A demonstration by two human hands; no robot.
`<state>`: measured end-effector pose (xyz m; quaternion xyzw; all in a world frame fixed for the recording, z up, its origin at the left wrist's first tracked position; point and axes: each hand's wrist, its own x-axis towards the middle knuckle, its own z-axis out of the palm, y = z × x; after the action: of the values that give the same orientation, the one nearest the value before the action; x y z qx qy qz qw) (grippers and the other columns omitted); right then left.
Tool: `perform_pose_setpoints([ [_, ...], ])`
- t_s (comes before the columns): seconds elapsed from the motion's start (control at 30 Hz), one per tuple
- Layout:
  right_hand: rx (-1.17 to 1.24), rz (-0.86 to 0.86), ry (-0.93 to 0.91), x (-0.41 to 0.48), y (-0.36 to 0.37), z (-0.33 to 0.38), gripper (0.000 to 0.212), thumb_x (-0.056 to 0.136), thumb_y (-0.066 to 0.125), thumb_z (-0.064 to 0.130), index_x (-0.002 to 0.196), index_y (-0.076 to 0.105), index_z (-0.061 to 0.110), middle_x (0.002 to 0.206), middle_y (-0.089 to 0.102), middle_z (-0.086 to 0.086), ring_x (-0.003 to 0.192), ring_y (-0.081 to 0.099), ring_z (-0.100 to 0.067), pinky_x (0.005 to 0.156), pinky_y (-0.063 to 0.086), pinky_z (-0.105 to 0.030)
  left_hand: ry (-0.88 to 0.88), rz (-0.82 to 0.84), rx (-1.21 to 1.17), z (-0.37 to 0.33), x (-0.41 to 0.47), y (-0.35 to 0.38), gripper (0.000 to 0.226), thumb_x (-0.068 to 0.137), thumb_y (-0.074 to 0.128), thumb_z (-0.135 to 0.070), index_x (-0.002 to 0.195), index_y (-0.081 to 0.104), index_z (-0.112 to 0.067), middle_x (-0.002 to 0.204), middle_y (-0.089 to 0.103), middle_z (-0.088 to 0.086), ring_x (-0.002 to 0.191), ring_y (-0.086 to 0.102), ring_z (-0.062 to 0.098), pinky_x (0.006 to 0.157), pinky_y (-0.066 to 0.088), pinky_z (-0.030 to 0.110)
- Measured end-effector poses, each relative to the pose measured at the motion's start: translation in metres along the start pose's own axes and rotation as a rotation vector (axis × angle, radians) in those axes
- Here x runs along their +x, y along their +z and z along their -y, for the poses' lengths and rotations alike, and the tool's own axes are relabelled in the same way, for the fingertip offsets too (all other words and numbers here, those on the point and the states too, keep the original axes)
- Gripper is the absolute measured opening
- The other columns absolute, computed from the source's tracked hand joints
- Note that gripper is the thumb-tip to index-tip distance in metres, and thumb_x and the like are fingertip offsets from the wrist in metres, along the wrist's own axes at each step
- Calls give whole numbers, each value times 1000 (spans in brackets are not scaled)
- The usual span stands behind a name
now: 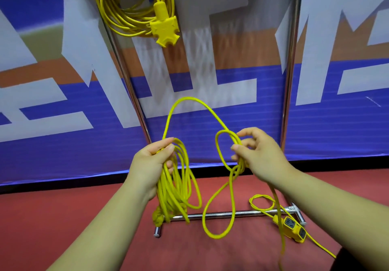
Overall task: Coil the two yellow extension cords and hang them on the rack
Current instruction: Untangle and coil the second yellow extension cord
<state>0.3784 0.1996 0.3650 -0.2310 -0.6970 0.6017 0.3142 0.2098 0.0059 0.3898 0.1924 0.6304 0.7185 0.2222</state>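
Fingers and thumb of the person's left hand (153, 161) are curled tight around the top of a gathered coil (164, 192) of yellow extension cord, whose loops hang down to the foot of the rack. The right hand (260, 157), held level with the left and a little apart from it, pinches a twisted stretch of the same cord between thumb and bent fingers. A high arc of cord (189, 98) rises from one hand and drops to the other. Below the right hand a long slack loop (219, 236) dangles close to the floor. More cord trails from that hand down to a yellow socket block (293, 229), which lies by the right end of the rack's base bar (221, 215).

The other yellow extension cord (126, 17) is already coiled and hangs high on the rack beside the left upright (126, 76). Its cross-shaped socket head (165, 28) dangles at the bottom of the loops. The right upright (291, 70) stands well apart from it. Behind the chrome frame stretches a blue, white and orange banner (336, 133); underfoot is a red floor (42, 218).
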Motion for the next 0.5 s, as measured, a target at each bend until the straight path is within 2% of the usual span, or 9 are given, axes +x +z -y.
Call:
perform_pose_setpoints([
  [0.1,20,-32,126,2,-1,-1,14,95,60,6,104,58,17,90,74,-12,69,73,-24,67,60,-53,14,-45,93,10,7,-16,20,94,64,-6,112,72,-10,70,58,11,51,48,17,50,44,28],
  [0.23,103,40,280,7,1,0,13,99,54,6,108,63,8,89,73,-13,63,66,-20,80,56,-58,31,-48,162,15,9,-27,16,95,65,-8,106,75,-13,65,55,11,53,50,18,54,47,31],
  [0.3,152,128,320,8,-1,5,16,101,53,8,113,64,5,88,73,-10,61,62,-16,75,57,-52,37,-33,164,14,7,-27,16,94,65,-9,103,77,-16,68,55,14,54,51,18,55,48,31],
  [0.4,209,254,334,6,-5,12,19,101,54,11,114,67,7,90,71,-8,59,58,-13,60,57,-37,36,0,146,11,4,-24,17,95,65,-10,103,77,-18,72,54,15,55,50,19,54,48,30],
  [0.5,214,296,322,4,-7,14,18,100,56,13,113,68,10,90,70,-7,61,58,-13,60,58,-37,21,55,140,6,-1,-17,15,94,66,-12,101,78,-19,72,53,16,55,49,21,53,48,30],
])
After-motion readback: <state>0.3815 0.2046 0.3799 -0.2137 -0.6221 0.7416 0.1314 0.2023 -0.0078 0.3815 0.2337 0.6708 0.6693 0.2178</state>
